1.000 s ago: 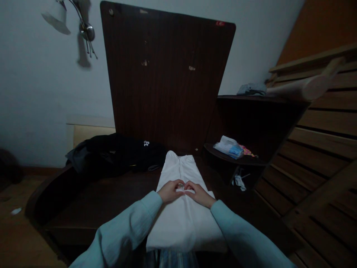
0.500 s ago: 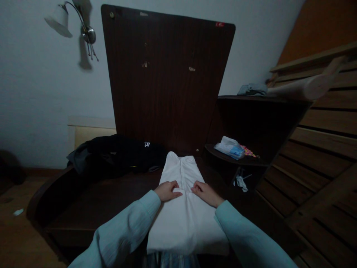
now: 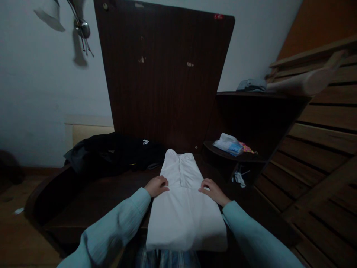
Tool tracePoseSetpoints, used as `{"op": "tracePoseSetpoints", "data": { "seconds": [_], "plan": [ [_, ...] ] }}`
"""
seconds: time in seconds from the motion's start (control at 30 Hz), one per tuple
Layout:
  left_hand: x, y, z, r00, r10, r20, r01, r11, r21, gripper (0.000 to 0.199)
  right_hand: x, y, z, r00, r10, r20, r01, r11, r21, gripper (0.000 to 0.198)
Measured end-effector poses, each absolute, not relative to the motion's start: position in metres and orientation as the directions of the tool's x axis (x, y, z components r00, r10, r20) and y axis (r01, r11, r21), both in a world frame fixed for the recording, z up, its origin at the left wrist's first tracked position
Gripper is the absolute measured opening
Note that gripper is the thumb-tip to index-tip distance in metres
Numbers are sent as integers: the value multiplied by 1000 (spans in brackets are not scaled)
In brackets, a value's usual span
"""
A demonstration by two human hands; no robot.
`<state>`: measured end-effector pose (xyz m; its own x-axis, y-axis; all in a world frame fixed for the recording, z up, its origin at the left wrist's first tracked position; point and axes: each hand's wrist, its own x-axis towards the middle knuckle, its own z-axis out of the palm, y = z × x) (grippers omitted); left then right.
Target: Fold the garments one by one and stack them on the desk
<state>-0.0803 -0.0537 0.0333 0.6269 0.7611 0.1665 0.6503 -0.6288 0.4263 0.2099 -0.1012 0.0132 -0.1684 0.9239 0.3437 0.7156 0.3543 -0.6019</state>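
A long, narrow, folded white garment [image 3: 185,216] lies flat on the dark wooden desktop, its near end hanging toward my lap. Its nearer part is folded over, making a straight edge across the middle; a lengthwise seam shows on the farther part. My left hand [image 3: 156,186] pinches the left end of that edge, thumb along the cloth and fingers curled. At the opposite end my right hand [image 3: 214,191] pinches the same edge between thumb and bent fingers. What kind of garment it is I cannot make out.
Dark clothing [image 3: 117,150] is heaped at the back left of the desktop [image 3: 83,204]. A tall dark panel [image 3: 167,82] rises behind. On the right, a corner shelf [image 3: 237,156] holds a plastic packet [image 3: 228,144]; wooden slats [image 3: 326,141] stand beyond. A lamp [image 3: 51,15] hangs upper left.
My hands have moved apart from the garment's middle out to its two sides, along the fold. The folded edge looks straighter and flatter. The view has tilted slightly down.
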Motion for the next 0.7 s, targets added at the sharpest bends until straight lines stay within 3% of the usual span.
{"op": "tracePoseSetpoints", "data": {
  "seconds": [0.1, 0.2, 0.27, 0.37, 0.5, 0.7],
  "plan": [
    [-90, -67, 34, 528, 784, 325, 667, -620, 413, 19, 211, -116, 16, -20, 921, 389, 689, 295, -663, 19],
    [-110, -99, 35, 402, 821, 405, 617, -570, 543, 14, 220, -146, 16, 136, 928, 347, 602, 200, -773, 26],
    [-125, -129, 31, 294, 875, 384, 611, -481, 629, 21, 229, -171, 12, 256, 903, 344, 578, 143, -804, 30],
    [-145, -175, 17, 261, 926, 272, 594, -377, 711, 35, 241, -212, -3, 417, 855, 308, 560, 25, -828, 34],
    [-158, -215, -16, 231, 961, 152, 541, -256, 801, 36, 240, -256, -39, 436, 896, 84, 515, -172, -840, 33],
    [-151, -222, -52, 219, 961, 172, 441, -254, 861, 31, 221, -267, -73, 380, 924, -32, 412, -200, -889, 41]
  ]
}}
